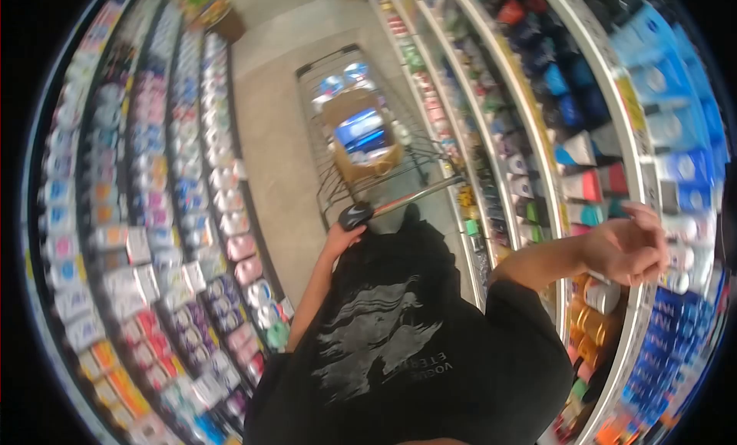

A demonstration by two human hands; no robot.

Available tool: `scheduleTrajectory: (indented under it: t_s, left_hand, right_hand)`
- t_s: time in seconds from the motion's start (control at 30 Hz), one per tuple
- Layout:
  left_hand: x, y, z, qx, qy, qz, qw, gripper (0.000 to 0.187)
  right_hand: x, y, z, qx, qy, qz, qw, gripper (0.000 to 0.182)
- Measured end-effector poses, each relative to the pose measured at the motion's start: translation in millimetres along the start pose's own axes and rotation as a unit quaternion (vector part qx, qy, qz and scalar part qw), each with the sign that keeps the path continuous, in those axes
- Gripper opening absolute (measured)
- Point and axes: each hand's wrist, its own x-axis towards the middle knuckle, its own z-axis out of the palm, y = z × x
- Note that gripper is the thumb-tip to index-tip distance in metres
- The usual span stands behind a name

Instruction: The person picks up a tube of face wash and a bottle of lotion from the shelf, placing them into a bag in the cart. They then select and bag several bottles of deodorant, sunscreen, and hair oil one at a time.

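My left hand is closed around the left end of the handle of a shopping cart, beside a round black knob-like thing. In the cart stands an open cardboard box with blue and white packs in it. Beyond the box lie more blue and white packages. Raised on the right, my right hand is near the shelf of blue and white products. Its fingers look bent, but blur hides whether anything is in them.
Shelves with rows of bottles and packs line the left side. More shelving runs close along the right. Grey-beige floor shows between them. A brown box with green and yellow items stands at the far left end.
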Motion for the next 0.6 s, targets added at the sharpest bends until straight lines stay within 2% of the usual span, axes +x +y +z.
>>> scheduleTrajectory:
  t_s: [0.03, 0.07, 0.1, 0.13, 0.17, 0.2, 0.23, 0.3, 0.43, 0.5, 0.57, 0.6]
  left_hand:
    - [12.1, -17.0, -0.9, -0.006, -0.01, 0.006, 1.0, 0.044]
    - [11.9, -16.1, -1.7, -0.021, -0.003, 0.019, 1.0, 0.043]
    - [-0.3, -20.0, 1.2, -0.033, -0.003, 0.024, 0.999, 0.043]
    - [-2.6, -20.9, 5.0, -0.032, 0.002, 0.022, 0.999, 0.043]
    - [-3.8, -20.8, 6.8, -0.044, 0.013, 0.02, 0.999, 0.035]
    - [-4.9, -20.3, 6.5, -0.055, 0.022, 0.019, 0.998, 0.028]
    - [-3.7, -19.2, 6.0, -0.052, 0.022, 0.02, 0.998, 0.028]
    - [-6.5, -20.6, 7.1, -0.045, 0.022, 0.012, 0.999, 0.027]
    - [-10.7, -20.4, 9.4, -0.065, 0.033, 0.009, 0.997, 0.027]
    - [-16.4, -25.2, 7.7, -0.065, 0.003, -0.014, 0.998, 0.029]
    - [-20.8, -30.3, 11.5, -0.056, 0.005, -0.023, 0.998, 0.033]
    - [-24.5, -32.8, 13.3, -0.051, 0.0, -0.032, 0.998, 0.036]
  right_hand:
    - [-40.2, 8.4, 17.3, 0.032, -0.019, 0.099, 0.994, 0.044]
    - [-71.7, 20.4, 26.8, -0.038, -0.151, 0.187, 0.97, 0.043]
    - [-114.3, 25.4, 48.5, -0.029, -0.207, 0.359, 0.91, 0.038]
    - [-156.2, 29.8, 71.9, -0.043, -0.261, 0.514, 0.816, 0.033]
    - [-226.5, 62.4, 70.5, -0.031, -0.416, 0.507, 0.754, 0.03]
    - [-287.6, 72.8, 67.2, -0.093, -0.561, 0.437, 0.697, 0.028]
    - [-341.7, 84.5, 50.6, -0.12, -0.723, 0.331, 0.594, 0.029]
    - [-442.1, 78.1, 5.2, -0.071, -0.754, 0.359, 0.546, 0.036]
    - [-456.7, 68.5, 0.7, -0.098, -0.778, 0.309, 0.538, 0.039]
    - [-453.0, 84.3, 17.8, -0.06, -0.863, 0.362, 0.348, 0.04]
    - [-408.3, 81.9, 58.4, -0.044, -0.872, 0.338, 0.353, 0.035]
    - [-370.9, 74.7, 84.0, -0.001, -0.808, 0.378, 0.451, 0.032]
